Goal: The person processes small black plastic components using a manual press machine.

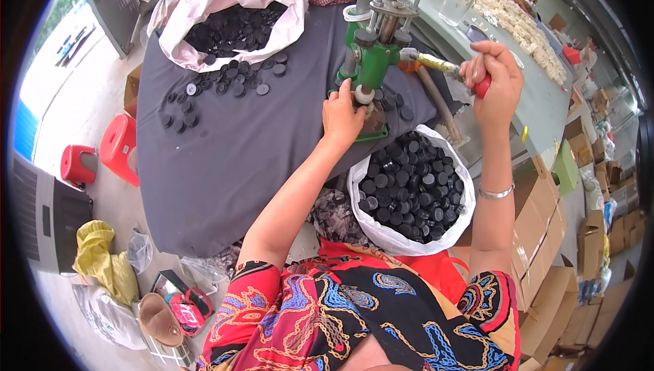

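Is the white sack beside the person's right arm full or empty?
Nearly full. The white plastic sack stands with its mouth rolled open, and round black caps are heaped close to its rim.

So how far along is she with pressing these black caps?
Looks partway. The white bag by her lap is nearly full of black caps. Her left hand is at the green press base; her right hand grips its lever. The far bag and loose caps remain.

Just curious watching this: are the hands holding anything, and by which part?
The right hand grips the press lever by its red end. The left hand fingers touch a small piece at the green press base; a hold cannot be told.
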`<move>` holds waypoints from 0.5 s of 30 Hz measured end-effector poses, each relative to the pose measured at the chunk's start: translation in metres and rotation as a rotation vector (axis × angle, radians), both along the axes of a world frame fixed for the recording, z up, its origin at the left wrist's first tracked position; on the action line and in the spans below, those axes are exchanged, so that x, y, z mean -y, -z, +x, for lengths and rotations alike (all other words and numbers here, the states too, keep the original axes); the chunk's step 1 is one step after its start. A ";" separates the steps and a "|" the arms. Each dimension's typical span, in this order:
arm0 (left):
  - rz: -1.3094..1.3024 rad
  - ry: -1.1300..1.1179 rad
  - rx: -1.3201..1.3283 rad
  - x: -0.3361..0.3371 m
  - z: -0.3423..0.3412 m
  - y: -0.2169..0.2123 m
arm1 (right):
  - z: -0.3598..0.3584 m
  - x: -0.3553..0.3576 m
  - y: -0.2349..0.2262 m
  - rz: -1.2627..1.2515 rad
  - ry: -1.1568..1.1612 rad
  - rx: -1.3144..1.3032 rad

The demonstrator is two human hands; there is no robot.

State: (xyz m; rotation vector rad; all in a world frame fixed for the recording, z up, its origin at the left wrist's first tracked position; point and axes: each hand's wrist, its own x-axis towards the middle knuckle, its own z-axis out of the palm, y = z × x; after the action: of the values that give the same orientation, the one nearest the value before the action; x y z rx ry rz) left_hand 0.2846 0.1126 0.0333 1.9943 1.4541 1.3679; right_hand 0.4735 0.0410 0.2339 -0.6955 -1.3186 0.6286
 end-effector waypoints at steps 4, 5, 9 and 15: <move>0.001 0.012 0.035 0.000 -0.007 0.005 | -0.003 0.018 0.045 0.169 0.006 0.030; 0.038 0.015 0.042 0.003 -0.010 0.006 | -0.003 0.023 0.064 0.231 0.008 0.033; 0.068 -0.003 0.039 0.019 -0.038 0.003 | -0.001 0.025 0.128 0.400 0.127 0.135; 0.206 -0.269 0.038 0.019 -0.150 0.007 | 0.006 0.033 0.116 0.323 0.121 0.150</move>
State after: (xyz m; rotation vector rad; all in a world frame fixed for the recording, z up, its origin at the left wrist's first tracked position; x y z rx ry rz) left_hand 0.1348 0.0933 0.0262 1.9309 1.6725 1.7200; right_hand 0.4790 0.0080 0.1182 -0.5594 -1.4637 0.2598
